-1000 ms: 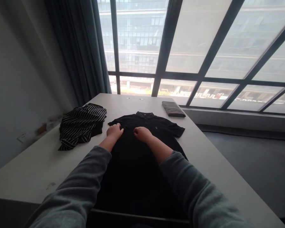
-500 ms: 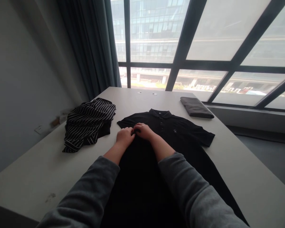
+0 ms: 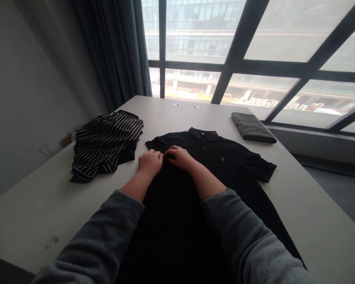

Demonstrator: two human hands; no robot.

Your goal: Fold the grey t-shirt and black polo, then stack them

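A black short-sleeved polo shirt [image 3: 239, 169] lies spread on the white table, its collar toward the window and a small light logo on the chest. My left hand [image 3: 150, 161] is closed on the shirt's left side, just below the left sleeve. Close beside it, my right hand [image 3: 179, 156] pinches a bunched bit of the same dark cloth. The fingertips of both hands are partly hidden by the fabric. My forearms cover much of the shirt's lower part.
A crumpled black-and-white striped garment [image 3: 106, 144] lies at the table's left edge. A folded dark grey cloth [image 3: 253, 127] sits at the back right. Two round fittings are set in the white table [image 3: 85, 215] near its far edge, by the window [image 3: 192, 43] and curtain [image 3: 115, 51].
My hands have moved slightly apart, the left one shifting left, both still on the shirt. The camera view has tilted a little downward.
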